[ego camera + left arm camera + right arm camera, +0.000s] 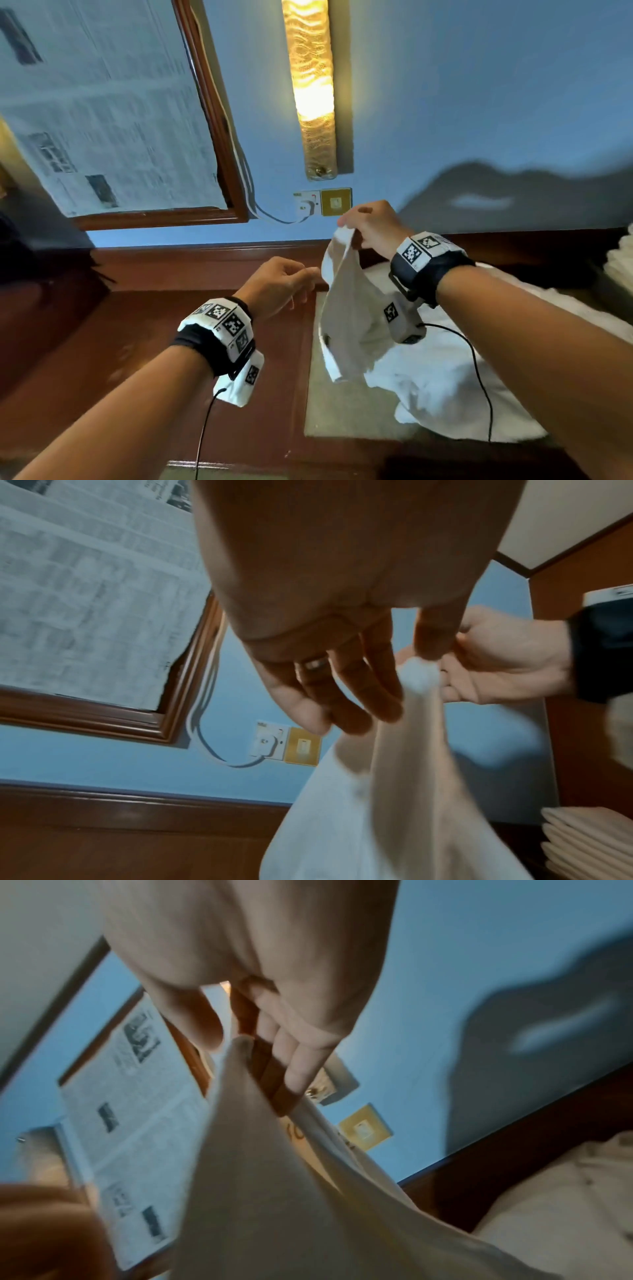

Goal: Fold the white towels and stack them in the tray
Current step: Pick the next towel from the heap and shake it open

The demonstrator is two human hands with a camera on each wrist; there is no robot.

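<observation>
My right hand pinches one corner of the limp white cotton towel, hanging light and floppy above the pile on the bench, while my left hand, fingers relaxed and holding nothing, reaches for the next corner, the best hold.

No legible text; newspaper sheets in the wooden frame at 10 o'clock carry blurred print; wristbands bear square coded markers, no readable characters.
</observation>
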